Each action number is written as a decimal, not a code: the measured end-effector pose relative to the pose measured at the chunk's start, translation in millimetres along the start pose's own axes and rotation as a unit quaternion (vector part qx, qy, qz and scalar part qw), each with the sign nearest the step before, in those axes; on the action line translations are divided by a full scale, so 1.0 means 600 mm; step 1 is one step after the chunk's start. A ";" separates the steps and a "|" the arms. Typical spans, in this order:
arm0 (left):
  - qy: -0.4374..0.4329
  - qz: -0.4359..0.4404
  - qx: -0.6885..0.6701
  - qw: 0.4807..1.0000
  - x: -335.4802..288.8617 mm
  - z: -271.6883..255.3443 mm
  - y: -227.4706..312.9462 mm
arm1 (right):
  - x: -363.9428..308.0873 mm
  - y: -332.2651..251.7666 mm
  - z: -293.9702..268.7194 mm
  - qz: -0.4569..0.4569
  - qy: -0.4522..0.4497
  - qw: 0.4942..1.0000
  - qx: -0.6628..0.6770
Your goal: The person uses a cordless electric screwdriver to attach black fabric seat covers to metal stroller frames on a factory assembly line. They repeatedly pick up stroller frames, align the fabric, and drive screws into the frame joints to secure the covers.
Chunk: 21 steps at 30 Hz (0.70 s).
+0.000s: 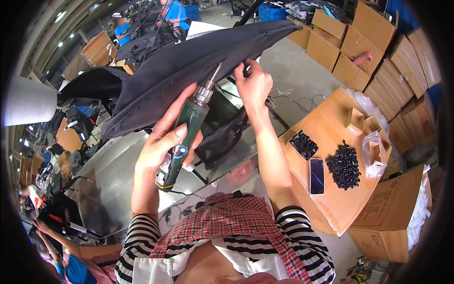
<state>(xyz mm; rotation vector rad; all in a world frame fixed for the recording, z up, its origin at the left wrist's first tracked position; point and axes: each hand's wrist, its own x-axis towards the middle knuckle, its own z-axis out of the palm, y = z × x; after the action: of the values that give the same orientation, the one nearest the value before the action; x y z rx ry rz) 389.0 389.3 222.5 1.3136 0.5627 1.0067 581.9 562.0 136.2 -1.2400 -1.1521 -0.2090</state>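
My left hand (158, 144) is wrapped round a dark green electric screwdriver (191, 120). Its metal bit points up and to the right, against or just in front of a large padded black fabric piece (189, 59), with the tip close to the surface. This long piece slants across the view from lower left to upper right. My right hand (255, 85) is at its lower edge, right of the bit, with fingers curled and thumb and forefinger together. What lies between those fingers is too small to make out, though a pale speck shows there.
To the right, a cardboard-topped table (302, 177) bears a heap of small black parts (343, 165), a tray of black parts (303, 145) and a phone (317, 176). Cardboard boxes (362, 45) stand beyond. A white roll (30, 101) is at far left. Other people work nearby.
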 end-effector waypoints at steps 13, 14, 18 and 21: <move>-0.016 -0.022 -0.001 1.000 -0.008 -0.003 -0.002 | 0.014 -0.019 -0.029 0.097 -0.052 0.994 -0.007; -0.016 -0.023 0.002 1.000 -0.008 -0.003 -0.003 | 0.018 -0.014 -0.025 0.104 -0.049 0.993 -0.023; -0.033 -0.023 0.002 0.999 -0.010 -0.003 -0.007 | 0.013 0.008 -0.021 0.126 -0.085 0.988 -0.018; -0.044 -0.051 0.001 0.998 -0.012 -0.013 -0.015 | -0.005 0.039 -0.038 0.088 -0.079 0.993 0.007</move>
<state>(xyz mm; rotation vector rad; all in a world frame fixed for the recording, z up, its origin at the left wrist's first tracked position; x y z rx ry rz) 381.6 387.5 211.1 1.3110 0.5580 0.8619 609.3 551.0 122.1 -1.3561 -1.1704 0.0298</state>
